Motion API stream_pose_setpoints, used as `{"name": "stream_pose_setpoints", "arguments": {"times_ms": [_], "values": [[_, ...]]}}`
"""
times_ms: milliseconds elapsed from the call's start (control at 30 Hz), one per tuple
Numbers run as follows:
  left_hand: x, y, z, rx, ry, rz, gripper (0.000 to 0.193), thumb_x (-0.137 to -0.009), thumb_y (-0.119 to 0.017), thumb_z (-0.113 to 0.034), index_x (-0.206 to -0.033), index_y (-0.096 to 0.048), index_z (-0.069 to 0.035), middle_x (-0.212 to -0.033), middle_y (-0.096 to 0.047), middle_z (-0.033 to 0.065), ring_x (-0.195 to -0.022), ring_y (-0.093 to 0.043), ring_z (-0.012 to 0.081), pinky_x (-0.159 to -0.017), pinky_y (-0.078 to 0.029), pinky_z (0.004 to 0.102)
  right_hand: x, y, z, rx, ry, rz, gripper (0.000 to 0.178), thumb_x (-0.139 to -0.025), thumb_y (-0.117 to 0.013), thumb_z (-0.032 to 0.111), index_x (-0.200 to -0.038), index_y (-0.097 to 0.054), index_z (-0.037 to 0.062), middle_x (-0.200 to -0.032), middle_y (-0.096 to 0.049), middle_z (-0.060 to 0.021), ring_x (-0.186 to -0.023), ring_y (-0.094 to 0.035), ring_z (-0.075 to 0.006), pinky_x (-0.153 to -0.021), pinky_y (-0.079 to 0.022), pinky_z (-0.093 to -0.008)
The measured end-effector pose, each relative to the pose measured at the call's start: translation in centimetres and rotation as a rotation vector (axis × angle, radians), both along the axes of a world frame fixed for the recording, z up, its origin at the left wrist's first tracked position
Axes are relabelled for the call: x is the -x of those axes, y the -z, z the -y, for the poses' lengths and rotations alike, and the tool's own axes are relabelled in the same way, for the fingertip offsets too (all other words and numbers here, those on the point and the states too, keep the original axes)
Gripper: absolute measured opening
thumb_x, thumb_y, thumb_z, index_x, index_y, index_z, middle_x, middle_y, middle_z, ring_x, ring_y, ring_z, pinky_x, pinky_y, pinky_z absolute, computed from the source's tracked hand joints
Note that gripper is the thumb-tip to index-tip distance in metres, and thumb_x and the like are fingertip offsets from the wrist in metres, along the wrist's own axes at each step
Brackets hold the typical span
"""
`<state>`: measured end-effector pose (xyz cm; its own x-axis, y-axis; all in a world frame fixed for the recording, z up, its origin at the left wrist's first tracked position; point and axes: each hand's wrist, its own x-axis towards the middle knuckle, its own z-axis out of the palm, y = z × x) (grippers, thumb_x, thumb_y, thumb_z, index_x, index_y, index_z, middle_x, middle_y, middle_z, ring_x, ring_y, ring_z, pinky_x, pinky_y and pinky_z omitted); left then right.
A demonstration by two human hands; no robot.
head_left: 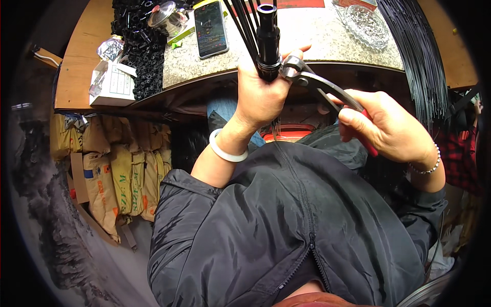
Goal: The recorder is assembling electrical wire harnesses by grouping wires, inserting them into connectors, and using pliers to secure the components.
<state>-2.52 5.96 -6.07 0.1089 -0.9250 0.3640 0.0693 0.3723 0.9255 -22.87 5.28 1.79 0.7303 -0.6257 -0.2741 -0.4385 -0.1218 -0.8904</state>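
Observation:
My left hand (262,97) is closed round a black stepped tube (268,43) with an open upper end, standing nearly upright. Thin black rods (244,25) run alongside the tube and fan upward. In my right hand (386,123) is a pair of pliers (327,84) with dark metal jaws and red grips. The jaws are at the tube's lower collar, beside my left thumb; what lies between them is too small to tell. Thin wire-like ends hang below my left hand.
The worktable holds a phone (210,29), a heap of black plastic parts (148,77), a metal pot with a lid (166,18), a white box (113,84) and a glass dish (365,26). A bundle of black rods (417,56) overhangs at right. Stuffed sacks (123,174) stand at lower left.

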Motion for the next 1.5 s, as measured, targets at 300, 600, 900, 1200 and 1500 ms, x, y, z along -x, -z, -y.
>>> {"name": "stream_pose_setpoints", "arguments": {"times_ms": [300, 600, 900, 1200, 1500], "values": [[-0.1, 0.0, 0.4, 0.045, -0.094, 0.148, 0.012, -0.084, -0.056, 0.006, -0.089, -0.067, 0.006, -0.058, -0.05, -0.005, -0.047, -0.039, -0.0004, -0.052, -0.041, 0.0196, -0.2, 0.4, 0.6, -0.095, 0.001, -0.109, 0.028, -0.098, -0.051, 0.025, -0.086, -0.053, -0.0004, -0.058, -0.046, -0.0014, -0.049, -0.043, -0.007, -0.047, -0.039, -0.0266], [0.5, -1.1, 0.1, -0.076, -0.035, -0.126, 0.015, -0.088, -0.055, -0.001, -0.095, -0.066, 0.007, -0.057, -0.049, -0.0038, -0.04, -0.035, 0.0, -0.038, -0.028, 0.017, -1.4, 2.2, 0.1, 0.108, 0.027, 0.072, 0.023, -0.097, -0.052, 0.021, -0.098, -0.054, -0.0014, -0.06, -0.05, -0.0102, -0.055, -0.05, -0.0134, -0.052, -0.041, -0.0301], [-0.4, -0.6, 0.4, 0.13, -0.046, 0.158, 0.026, -0.079, -0.052, 0.011, -0.099, -0.068, 0.005, -0.066, -0.057, -0.003, -0.052, -0.043, 0.0006, -0.052, -0.038, 0.0182, -0.7, 0.7, 0.0, 0.356, 0.039, -0.066, 0.025, -0.095, -0.056, 0.022, -0.091, -0.049, -0.0028, -0.062, -0.049, -0.0211, -0.054, -0.048, -0.0357, -0.051, -0.038, -0.0391], [-4.1, -1.6, 0.6, 0.004, 0.132, -0.22, 0.024, -0.095, -0.051, -0.003, -0.114, -0.062, 0.005, -0.049, -0.041, -0.0074, -0.037, -0.033, 0.0007, -0.038, -0.028, 0.018, -0.9, 6.1, 3.2, 0.479, 0.169, 0.053, 0.037, -0.095, -0.055, 0.023, -0.122, -0.047, -0.0004, -0.093, -0.06, -0.0193, -0.074, -0.061, -0.0308, -0.07, -0.049, -0.0353], [-6.3, -2.7, -0.2, 0.091, 0.097, -0.392, 0.024, -0.096, -0.053, -0.009, -0.116, -0.059, 0.002, -0.054, -0.046, -0.0039, -0.037, -0.036, 0.0024, -0.035, -0.031, 0.0188, -2.7, 14.8, 9.5, 1.198, 0.284, -0.626, 0.047, -0.085, -0.064, 0.029, -0.126, -0.051, 0.0106, -0.111, -0.054, -0.0112, -0.103, -0.053, -0.0256, -0.08, -0.043, -0.0391]]}}
